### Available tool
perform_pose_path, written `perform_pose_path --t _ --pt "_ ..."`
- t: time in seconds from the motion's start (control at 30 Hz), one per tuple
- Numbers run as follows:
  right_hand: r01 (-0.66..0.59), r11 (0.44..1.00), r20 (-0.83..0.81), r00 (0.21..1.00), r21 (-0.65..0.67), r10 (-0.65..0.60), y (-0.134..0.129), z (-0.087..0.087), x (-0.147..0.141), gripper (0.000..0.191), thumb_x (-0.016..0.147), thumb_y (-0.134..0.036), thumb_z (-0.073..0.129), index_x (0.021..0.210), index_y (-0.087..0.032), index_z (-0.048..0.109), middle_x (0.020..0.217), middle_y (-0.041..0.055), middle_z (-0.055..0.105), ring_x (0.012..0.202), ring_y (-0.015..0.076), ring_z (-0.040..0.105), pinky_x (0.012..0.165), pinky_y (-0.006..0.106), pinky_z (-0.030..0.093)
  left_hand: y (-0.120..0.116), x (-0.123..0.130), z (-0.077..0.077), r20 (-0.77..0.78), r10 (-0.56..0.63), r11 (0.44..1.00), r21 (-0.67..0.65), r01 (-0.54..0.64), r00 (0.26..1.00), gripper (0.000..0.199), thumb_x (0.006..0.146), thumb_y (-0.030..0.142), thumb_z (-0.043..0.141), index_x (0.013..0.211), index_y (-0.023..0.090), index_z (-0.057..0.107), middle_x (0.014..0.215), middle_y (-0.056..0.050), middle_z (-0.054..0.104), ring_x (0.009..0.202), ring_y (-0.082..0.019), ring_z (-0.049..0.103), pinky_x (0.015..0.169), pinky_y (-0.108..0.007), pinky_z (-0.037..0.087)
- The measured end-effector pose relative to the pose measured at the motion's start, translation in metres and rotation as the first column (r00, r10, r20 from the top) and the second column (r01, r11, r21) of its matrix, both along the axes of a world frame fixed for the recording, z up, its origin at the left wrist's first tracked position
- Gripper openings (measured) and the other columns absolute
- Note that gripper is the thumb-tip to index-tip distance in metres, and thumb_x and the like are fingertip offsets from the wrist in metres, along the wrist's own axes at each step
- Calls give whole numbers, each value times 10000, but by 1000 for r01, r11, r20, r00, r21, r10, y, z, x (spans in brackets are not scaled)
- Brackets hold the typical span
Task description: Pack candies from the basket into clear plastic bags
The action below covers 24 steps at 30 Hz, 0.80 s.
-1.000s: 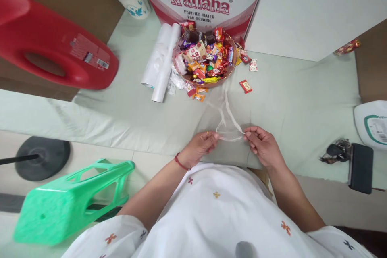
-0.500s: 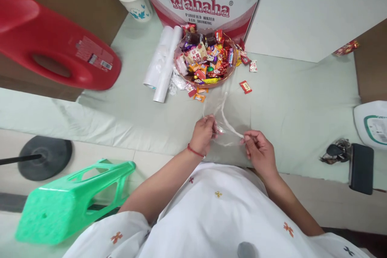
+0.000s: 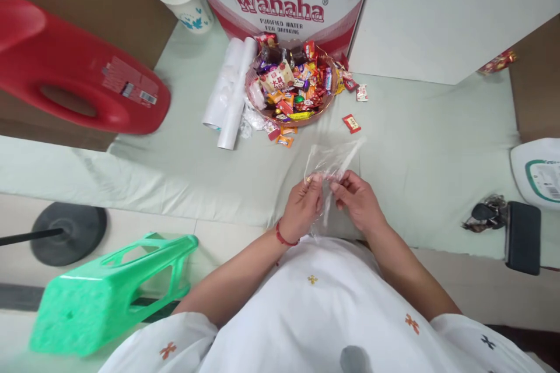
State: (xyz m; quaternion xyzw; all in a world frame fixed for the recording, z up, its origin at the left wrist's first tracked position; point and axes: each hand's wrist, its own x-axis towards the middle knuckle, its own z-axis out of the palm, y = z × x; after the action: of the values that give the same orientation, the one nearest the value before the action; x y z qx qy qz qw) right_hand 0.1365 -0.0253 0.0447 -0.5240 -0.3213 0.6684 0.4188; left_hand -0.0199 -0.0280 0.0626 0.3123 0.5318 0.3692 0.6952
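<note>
Have brought the right hand (image 3: 356, 198) in close beside the left hand (image 3: 304, 201) since half a second ago, bunching the clear plastic bag (image 3: 331, 157) between both, on the near side of the candy bowl (image 3: 315, 118). Gripping the bag in curled left fingers; pinching it between right thumb and fingertips. Looks thin, see-through and crumpled, with whitish creases along the edges, flaring past the fingertips toward the bowl. Can see wrapped candies (image 3: 312, 90) heaped in the amber-tinted bowl, mostly red, orange, purple and yellow, under a cream packet (image 3: 277, 77). Can also see, behind the bowl, a Wahaha box (image 3: 280, 9); behind and left of it, a paper cup (image 3: 186, 0); far left of it, a red jug (image 3: 83, 70). Cannot tell the contents of box or jug.
</note>
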Motion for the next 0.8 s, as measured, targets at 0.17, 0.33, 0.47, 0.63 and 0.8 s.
perform_pose_path --t 0.17,0.33,0.47,0.63,0.8 --pt "95 989 -2 995 -110 -95 5 -5 15 388 668 -475 907 776 -214 640 694 -35 552 559 85 392 451 215 302 6 -15 4 63 117 991 -73 -112 991 590 877 724 616 1136 202 707 524 90 303 404 -71 196 409 -272 176" --pt "-9 984 -126 992 -178 -14 -2 -2 8 460 720 -608 843 925 -219 707 846 17 642 678 119 515 482 210 378 7 -10 9 112 120 989 -98 -110 986 585 888 712 609 1194 220 693 502 95 280 387 -73 176 410 -281 163" --pt "-44 973 -209 978 -225 -5 -2 3 -10 475 631 -531 919 921 -223 704 727 -30 581 559 82 406 448 204 320 7 -4 7 128 128 989 -95 -116 983 600 874 727 616 1169 210 695 499 90 308 393 -82 214 416 -283 185" --pt "-49 966 -174 985 -254 4 1 -2 -6 444 588 -461 952 811 -190 680 666 -48 561 499 39 274 416 191 182 9 -11 1 99 148 987 -84 -140 984 613 876 732 606 1161 194 682 504 94 331 392 -74 198 409 -270 164" --pt "-57 977 -67 997 -205 44 1 -5 3 415 606 -454 934 838 -184 719 702 -17 658 486 42 315 422 206 216 9 -18 0 122 137 988 -93 -126 983 606 885 717 607 1178 190 672 490 102 326 378 -74 205 392 -256 145"
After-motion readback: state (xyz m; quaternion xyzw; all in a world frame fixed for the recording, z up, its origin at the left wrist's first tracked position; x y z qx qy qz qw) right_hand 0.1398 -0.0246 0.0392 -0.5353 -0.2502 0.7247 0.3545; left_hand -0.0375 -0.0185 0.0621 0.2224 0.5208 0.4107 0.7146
